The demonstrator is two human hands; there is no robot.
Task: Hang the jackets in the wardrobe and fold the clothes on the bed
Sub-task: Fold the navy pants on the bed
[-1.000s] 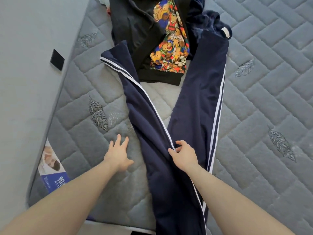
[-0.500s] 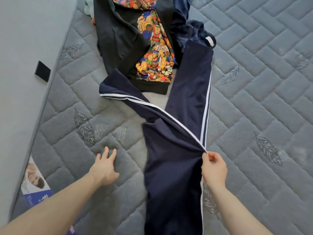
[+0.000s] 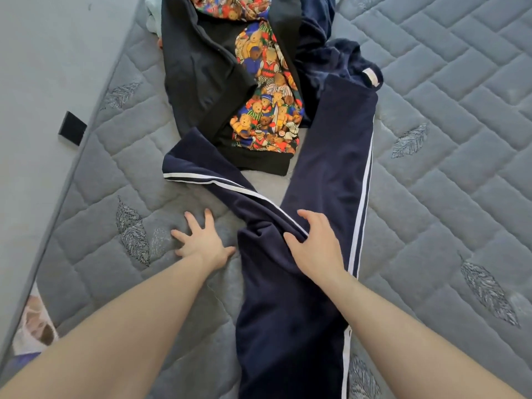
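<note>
Navy white-striped track trousers (image 3: 331, 174) on the grey quilted bed (image 3: 446, 182)
Right hand (image 3: 315, 247) lies spread, fingers straight, on the trousers' fold; left hand (image 3: 203, 240) presses spread on the bed beside them.

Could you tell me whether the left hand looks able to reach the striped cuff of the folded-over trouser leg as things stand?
Probably yes: the left hand rests flat on the mattress, and the cuff lies just beyond its fingers with only bare quilting between.
</note>
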